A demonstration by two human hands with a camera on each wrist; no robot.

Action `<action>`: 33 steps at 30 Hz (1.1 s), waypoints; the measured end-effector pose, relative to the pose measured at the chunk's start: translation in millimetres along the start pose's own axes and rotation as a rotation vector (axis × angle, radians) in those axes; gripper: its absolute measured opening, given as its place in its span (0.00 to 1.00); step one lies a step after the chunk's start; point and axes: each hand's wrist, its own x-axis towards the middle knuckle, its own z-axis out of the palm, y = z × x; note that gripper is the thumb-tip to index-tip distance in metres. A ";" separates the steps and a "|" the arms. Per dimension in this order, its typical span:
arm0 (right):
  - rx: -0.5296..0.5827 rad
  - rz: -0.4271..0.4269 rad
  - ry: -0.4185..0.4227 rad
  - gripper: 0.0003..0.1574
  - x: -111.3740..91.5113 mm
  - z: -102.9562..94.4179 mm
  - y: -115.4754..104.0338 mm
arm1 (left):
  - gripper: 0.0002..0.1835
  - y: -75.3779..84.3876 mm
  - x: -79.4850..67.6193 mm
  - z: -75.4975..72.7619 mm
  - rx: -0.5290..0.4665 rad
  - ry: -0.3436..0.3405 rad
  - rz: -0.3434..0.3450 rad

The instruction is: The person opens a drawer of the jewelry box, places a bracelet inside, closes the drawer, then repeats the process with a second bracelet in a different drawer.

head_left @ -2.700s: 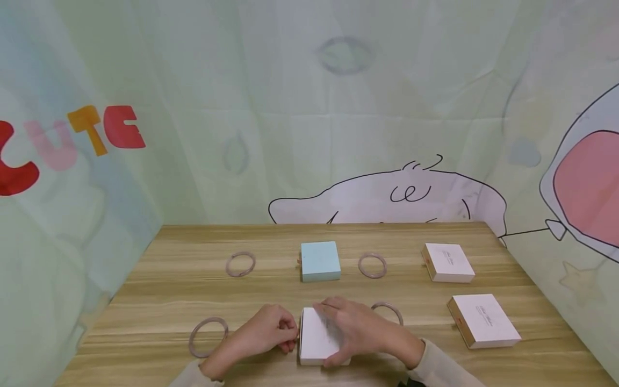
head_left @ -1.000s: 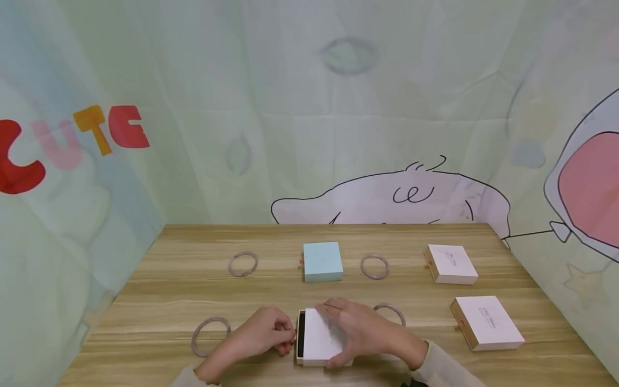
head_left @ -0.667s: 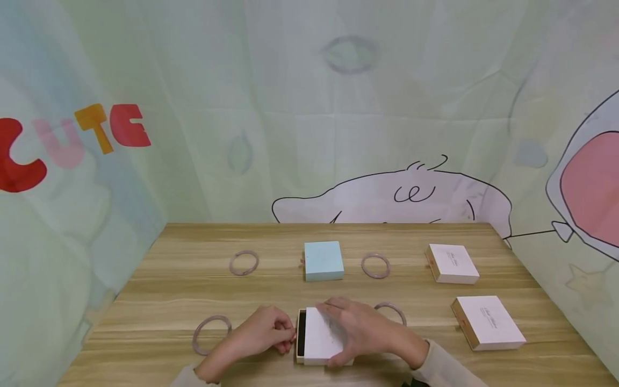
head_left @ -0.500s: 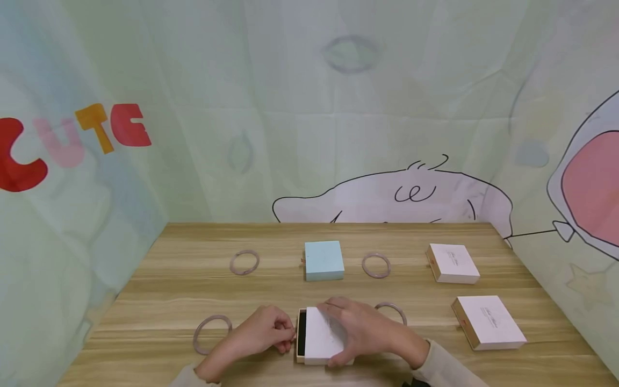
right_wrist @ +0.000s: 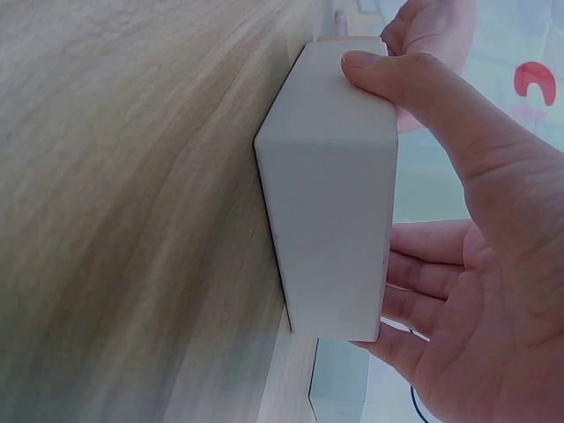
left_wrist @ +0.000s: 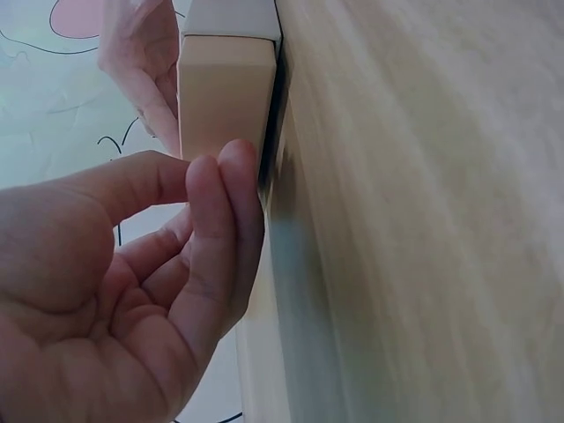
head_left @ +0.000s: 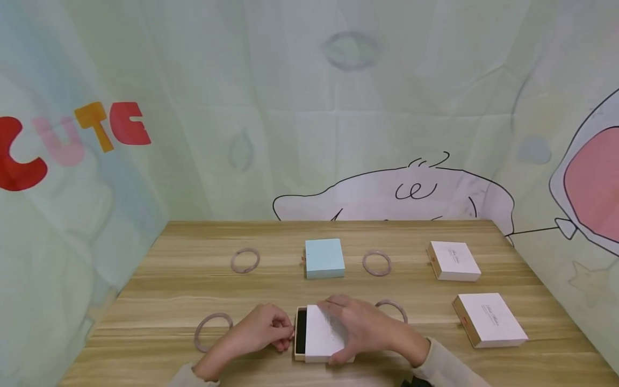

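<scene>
A white drawer box (head_left: 321, 333) lies on the wooden table in front of me, its drawer (head_left: 301, 336) partly out of the sleeve on the left, a strip of black lining showing. My right hand (head_left: 362, 328) grips the box sleeve from above, thumb on the near side and fingers across to the far side. Thumb and fingertips of my left hand (head_left: 266, 328) pinch together right at the drawer's front face (left_wrist: 225, 97), where the small pull tab is hidden by them. A bangle (head_left: 393, 309) lies partly behind my right hand, and another bangle (head_left: 213, 330) lies left of my left wrist.
Behind the white box stands a light blue box (head_left: 324, 258), with a bangle (head_left: 245, 260) to its left and another bangle (head_left: 377, 263) to its right. Two white boxes, a far one (head_left: 454, 260) and a nearer one (head_left: 490, 320), stand at the right. Printed curtains (head_left: 300, 134) enclose the table.
The drawer has slid leftward out of the sleeve from shut to partly out, with my left hand moving slightly left. My right hand keeps its grip on the sleeve.
</scene>
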 end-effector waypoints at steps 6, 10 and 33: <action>0.002 -0.003 0.004 0.65 -0.4 0.6 -0.8 | 0.08 -0.8 -2.5 -2.0 0.002 0.003 0.004; 0.006 0.002 0.002 0.65 -1.1 1.3 -1.3 | 0.07 -1.6 -4.7 -3.2 -0.008 0.004 0.014; -0.009 0.020 -0.001 0.65 -1.2 2.8 0.2 | 0.08 -3.2 -7.4 -8.1 0.015 0.014 -0.005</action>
